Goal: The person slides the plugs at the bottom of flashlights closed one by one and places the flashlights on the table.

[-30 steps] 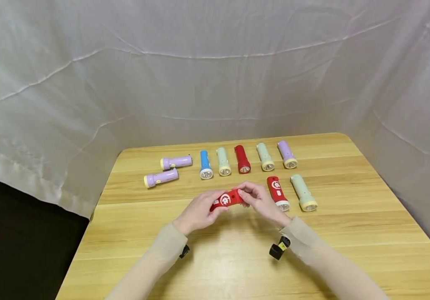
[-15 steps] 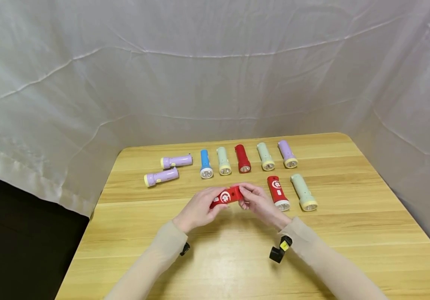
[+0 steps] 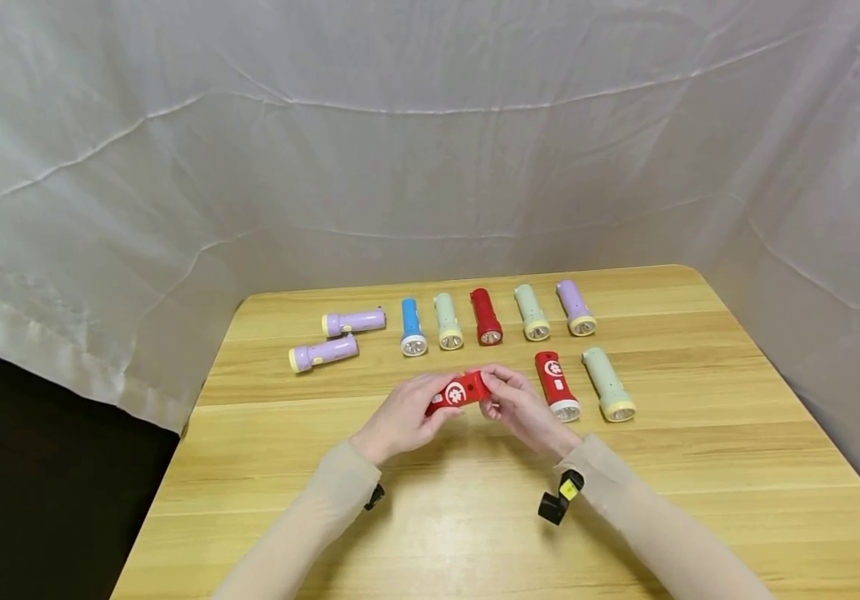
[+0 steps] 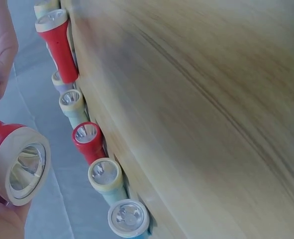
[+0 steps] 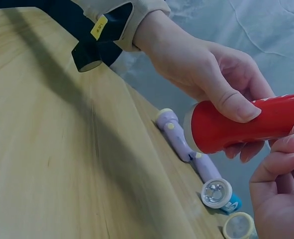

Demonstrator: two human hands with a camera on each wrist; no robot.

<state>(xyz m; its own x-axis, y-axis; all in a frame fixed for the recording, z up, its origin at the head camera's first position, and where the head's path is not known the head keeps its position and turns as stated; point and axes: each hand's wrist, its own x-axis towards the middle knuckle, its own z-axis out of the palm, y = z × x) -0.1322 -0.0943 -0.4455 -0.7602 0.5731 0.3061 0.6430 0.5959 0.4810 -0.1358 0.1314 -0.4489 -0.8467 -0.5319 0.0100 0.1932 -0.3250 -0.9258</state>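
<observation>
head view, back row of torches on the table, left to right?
Upper lilac plastic torch lying sideways → blue torch → pale green torch → red torch → second pale green torch → lilac torch with yellow rim.

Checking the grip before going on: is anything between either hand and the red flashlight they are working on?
Nothing visible. The left hand and right hand both grip the red flashlight directly, lifted off the table. Another red flashlight lies apart, beside the right hand.

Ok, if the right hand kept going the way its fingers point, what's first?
Already touching: the right hand holds the red flashlight. Beyond it, probably the left hand, though depth is unclear.
</observation>
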